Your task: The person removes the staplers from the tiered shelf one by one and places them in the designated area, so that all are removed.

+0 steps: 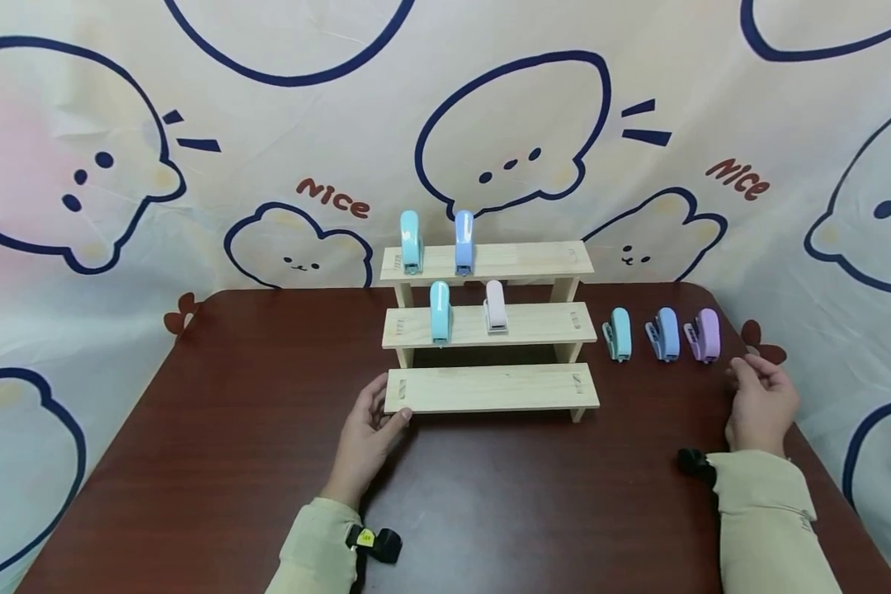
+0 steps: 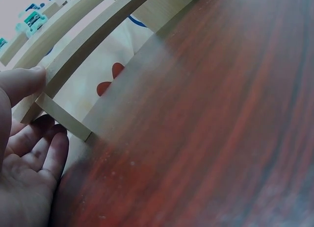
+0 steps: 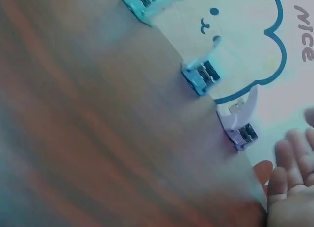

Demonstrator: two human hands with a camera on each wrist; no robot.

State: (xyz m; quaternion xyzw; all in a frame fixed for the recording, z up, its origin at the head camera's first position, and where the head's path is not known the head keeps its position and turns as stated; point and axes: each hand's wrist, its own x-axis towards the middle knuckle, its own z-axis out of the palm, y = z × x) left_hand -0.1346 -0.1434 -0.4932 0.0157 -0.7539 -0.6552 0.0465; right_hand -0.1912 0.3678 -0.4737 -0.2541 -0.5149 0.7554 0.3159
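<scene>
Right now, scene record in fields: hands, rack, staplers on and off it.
left hand: thumb touches the left end of the bottom step, holds nothing
right hand: open, beside the purple stapler, not touching it
rack: wooden, three steps, on the brown table
top step: teal stapler, blue stapler
middle step: second teal stapler, pale pink stapler
bottom step: bare
on the table right of the rack: teal table stapler, blue table stapler, purple stapler
</scene>
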